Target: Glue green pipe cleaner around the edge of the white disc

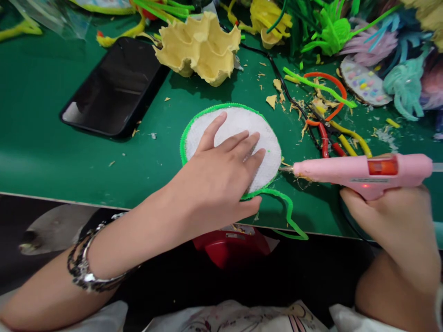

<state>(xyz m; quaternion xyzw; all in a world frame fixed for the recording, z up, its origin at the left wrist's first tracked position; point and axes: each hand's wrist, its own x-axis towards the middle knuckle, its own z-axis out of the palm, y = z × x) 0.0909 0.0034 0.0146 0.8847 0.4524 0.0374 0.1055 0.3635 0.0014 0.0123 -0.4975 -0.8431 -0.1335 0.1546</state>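
Observation:
Flat on a white oval piece (238, 121) lies my left hand (226, 168), fingers spread and pressing it to the table. A bright green pipe cleaner (185, 138) runs around most of the oval's edge. Its loose tail (289, 207) curls off the lower right and over the table's front edge. My right hand (398, 221) is wrapped around the grip of a pink glue gun (335, 169), which has a red light showing. The metal nozzle points left, at or very close to the oval's right edge; I cannot tell whether it touches.
A black phone (116, 87) and a yellow egg-carton piece (200, 46) lie behind the oval. Red-handled pliers (323, 138), a black cable (277, 69) and scraps lie to the right. Yarn and pipe-cleaner pieces (332, 32) crowd the back. A red container (233, 246) is below the front edge.

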